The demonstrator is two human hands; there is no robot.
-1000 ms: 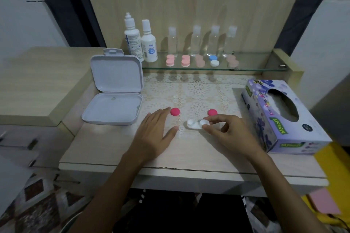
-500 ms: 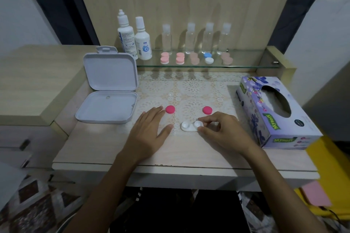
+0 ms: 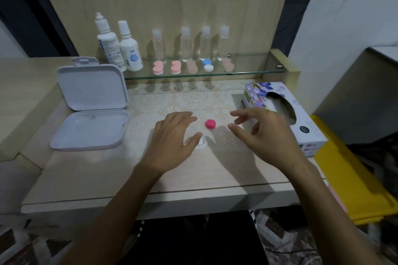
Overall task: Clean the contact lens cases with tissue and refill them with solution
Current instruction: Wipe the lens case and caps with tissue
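The right hand [image 3: 271,135] has let go of the white lens case [image 3: 201,143] and lifted away toward the tissue box [image 3: 286,114], fingers loosely spread and holding nothing. The left hand [image 3: 172,142] has slid right over the case, its thumb now lying across it so that only one white well shows. Of the two pink caps, one [image 3: 210,123] is left showing between the hands; the other is hidden.
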